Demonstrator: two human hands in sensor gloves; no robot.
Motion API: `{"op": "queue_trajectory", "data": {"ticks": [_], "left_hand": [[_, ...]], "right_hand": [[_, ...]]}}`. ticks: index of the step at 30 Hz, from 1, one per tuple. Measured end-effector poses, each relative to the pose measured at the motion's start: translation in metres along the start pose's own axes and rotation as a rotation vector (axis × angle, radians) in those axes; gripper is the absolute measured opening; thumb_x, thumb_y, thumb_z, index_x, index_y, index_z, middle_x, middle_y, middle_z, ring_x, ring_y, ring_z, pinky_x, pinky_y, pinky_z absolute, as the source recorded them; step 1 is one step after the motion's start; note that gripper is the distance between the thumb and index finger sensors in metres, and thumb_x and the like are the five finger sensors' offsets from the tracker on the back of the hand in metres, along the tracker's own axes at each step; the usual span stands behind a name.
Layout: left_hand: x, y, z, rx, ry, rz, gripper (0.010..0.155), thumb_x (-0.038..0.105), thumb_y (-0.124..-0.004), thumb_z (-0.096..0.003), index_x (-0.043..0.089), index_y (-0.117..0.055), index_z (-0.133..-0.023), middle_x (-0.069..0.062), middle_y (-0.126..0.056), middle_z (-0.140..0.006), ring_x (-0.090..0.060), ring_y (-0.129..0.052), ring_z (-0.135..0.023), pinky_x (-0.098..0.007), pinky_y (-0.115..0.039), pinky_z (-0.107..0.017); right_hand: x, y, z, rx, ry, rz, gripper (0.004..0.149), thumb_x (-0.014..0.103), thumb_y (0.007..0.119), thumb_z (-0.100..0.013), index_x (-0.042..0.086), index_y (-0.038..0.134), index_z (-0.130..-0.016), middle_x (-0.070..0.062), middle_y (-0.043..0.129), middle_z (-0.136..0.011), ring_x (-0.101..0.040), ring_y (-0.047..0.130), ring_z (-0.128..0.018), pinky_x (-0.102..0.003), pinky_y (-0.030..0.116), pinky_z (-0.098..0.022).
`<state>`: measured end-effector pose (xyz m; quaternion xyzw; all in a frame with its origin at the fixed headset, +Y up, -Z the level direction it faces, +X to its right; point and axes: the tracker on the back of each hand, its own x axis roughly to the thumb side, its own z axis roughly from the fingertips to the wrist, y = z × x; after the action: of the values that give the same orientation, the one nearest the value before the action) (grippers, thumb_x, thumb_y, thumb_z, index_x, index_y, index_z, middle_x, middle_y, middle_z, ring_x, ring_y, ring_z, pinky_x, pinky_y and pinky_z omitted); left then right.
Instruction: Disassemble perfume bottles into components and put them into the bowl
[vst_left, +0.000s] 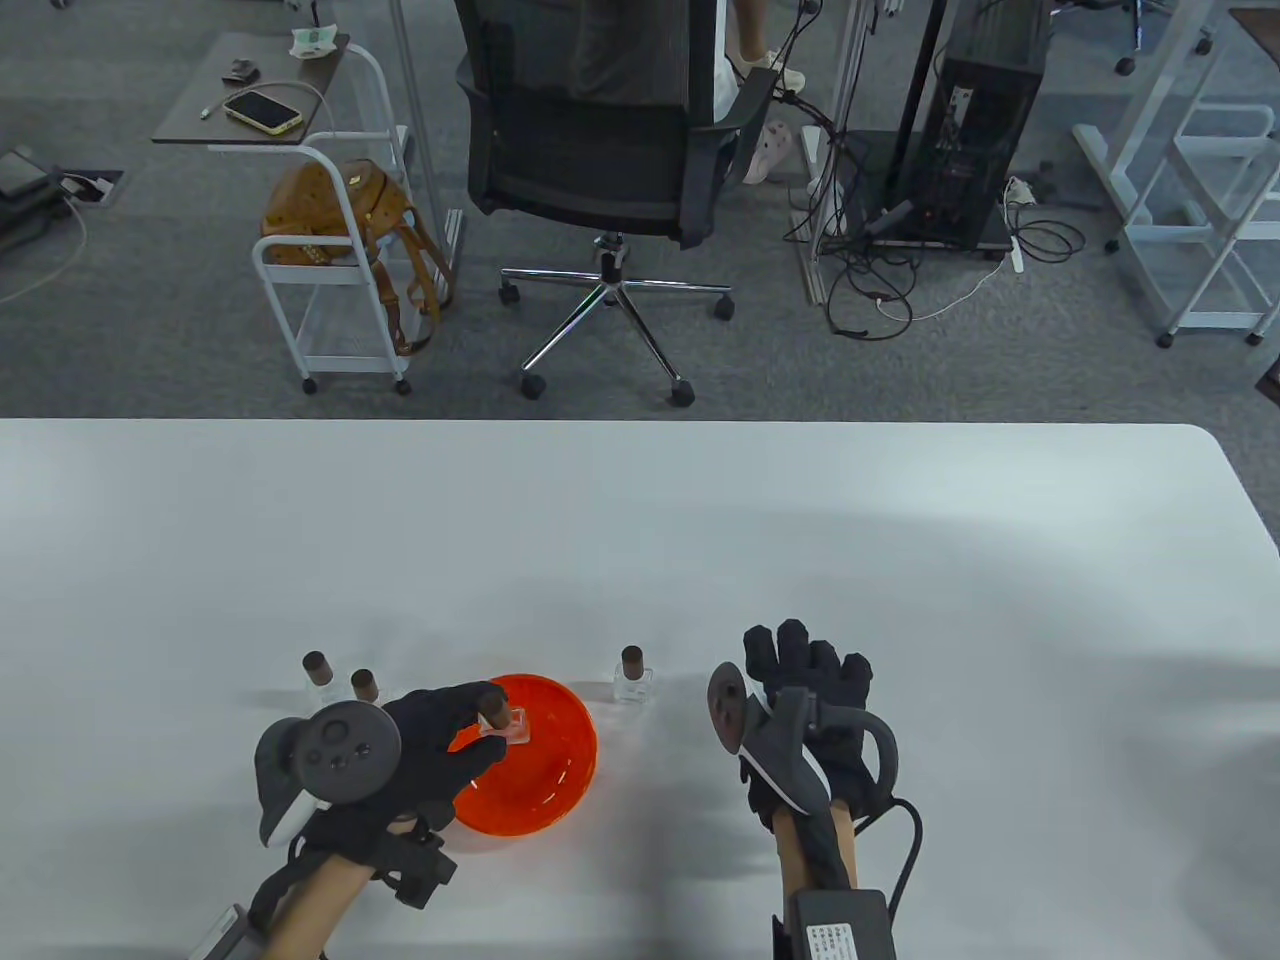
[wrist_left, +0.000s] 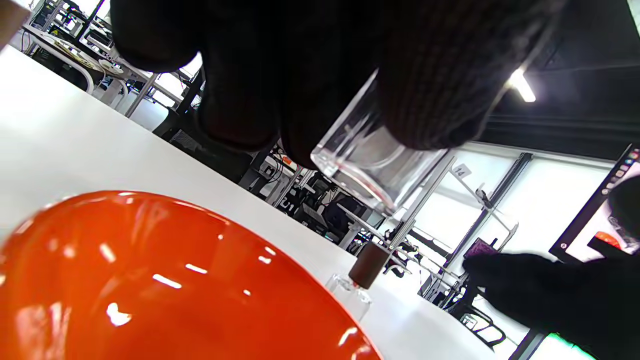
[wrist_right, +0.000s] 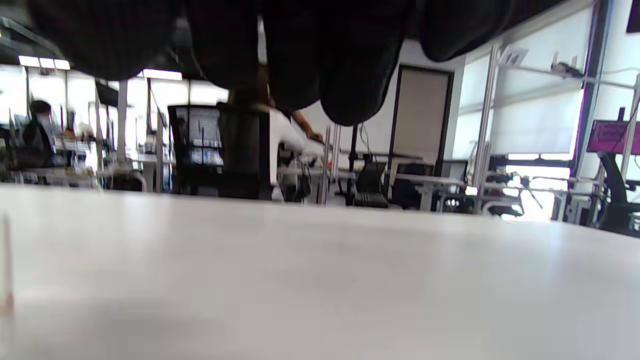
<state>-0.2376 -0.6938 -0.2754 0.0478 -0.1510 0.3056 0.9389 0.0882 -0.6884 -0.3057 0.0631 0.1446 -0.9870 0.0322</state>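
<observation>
Over at the left of the white table (vst_left: 640, 520), two small glass perfume bottles with brown caps stand close together, one (vst_left: 318, 672) at about ten o'clock of the other (vst_left: 364, 686), and both sit at ten o'clock from the left hand (vst_left: 420, 745). That hand, in its black glove with a round tracker (vst_left: 335, 745) strapped to its back, reaches toward two o'clock over the rim of the orange bowl (vst_left: 545, 790). Its fingers are curled round a third bottle (vst_left: 503, 722), a clear square one with a brown cap still on it, held above the near-left part of the bowl. From the left wrist view the glass body (wrist_left: 370, 165) is pinched between the dark fingertips (wrist_left: 430, 90), its base hanging clear above the glossy orange bowl (wrist_left: 150, 290), which looks to have nothing in it as far as that view reaches.

Just off the bowl's edge at one o'clock stands a fourth bottle (vst_left: 633, 678), upright on the table with its brown cap on; the left wrist view catches it too (wrist_left: 361, 277), beyond the bowl's far rim.

Further right, the right hand (vst_left: 810, 700) lies low over the table at about three o'clock from the bowl, well apart from it, its tracker (vst_left: 760, 725) tipped toward the left. Its fingers stretch forward toward twelve o'clock, loosely straight and grasping nothing. In the right wrist view only the dark fingertips (wrist_right: 350, 75) hang over the bare tabletop (wrist_right: 320, 280).
</observation>
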Motion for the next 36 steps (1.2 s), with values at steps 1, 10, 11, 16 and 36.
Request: {"op": "queue_trajectory", "data": {"ticks": [1,10,11,16,36], "left_hand": [[-0.001,0.000,0.000,-0.005,0.005,-0.007,0.053,0.044,-0.092,-0.0400,0.028,-0.088,-0.091,-0.004,-0.105,-0.087,-0.030,-0.102,-0.077,-0.055,-0.072,-0.065],[-0.009,-0.002,-0.004,-0.035,0.029,-0.030,0.053,0.044,-0.092,-0.0403,0.028,-0.088,-0.091,-0.004,-0.105,-0.087,-0.031,-0.102,-0.077,-0.055,-0.071,-0.065],[-0.010,-0.002,-0.003,-0.036,0.030,-0.033,0.053,0.044,-0.092,-0.0402,0.028,-0.088,-0.091,-0.004,-0.105,-0.087,-0.031,-0.102,-0.077,-0.055,-0.071,-0.065],[-0.012,-0.002,-0.003,-0.048,0.039,-0.071,0.053,0.043,-0.092,-0.0402,0.028,-0.088,-0.091,-0.005,-0.105,-0.087,-0.031,-0.102,-0.077,-0.055,-0.071,-0.065],[-0.034,0.019,-0.001,0.013,0.141,-0.007,0.053,0.042,-0.091,-0.0410,0.026,-0.087,-0.091,-0.006,-0.105,-0.088,-0.032,-0.102,-0.077,-0.056,-0.071,-0.065]], "right_hand": [[0.007,-0.012,0.001,-0.055,-0.007,-0.040,0.063,0.054,0.073,-0.036,0.032,0.069,-0.094,0.000,0.077,-0.102,-0.025,0.089,-0.091,-0.061,0.063,-0.069],[0.122,-0.071,0.018,0.042,-0.402,-0.369,0.057,0.058,0.075,-0.033,0.041,0.077,-0.088,0.006,0.087,-0.096,-0.019,0.097,-0.082,-0.055,0.071,-0.069],[0.131,-0.070,0.020,0.071,-0.425,-0.376,0.059,0.058,0.076,-0.033,0.040,0.077,-0.088,0.005,0.087,-0.095,-0.018,0.099,-0.079,-0.054,0.072,-0.067],[0.154,-0.064,0.027,0.072,-0.463,-0.359,0.055,0.054,0.082,-0.031,0.036,0.082,-0.083,0.007,0.094,-0.083,-0.011,0.104,-0.062,-0.050,0.078,-0.062],[0.144,-0.030,0.033,-0.010,-0.420,-0.240,0.048,0.045,0.085,-0.035,0.031,0.084,-0.080,0.003,0.096,-0.078,-0.009,0.105,-0.050,-0.050,0.082,-0.056]]}}
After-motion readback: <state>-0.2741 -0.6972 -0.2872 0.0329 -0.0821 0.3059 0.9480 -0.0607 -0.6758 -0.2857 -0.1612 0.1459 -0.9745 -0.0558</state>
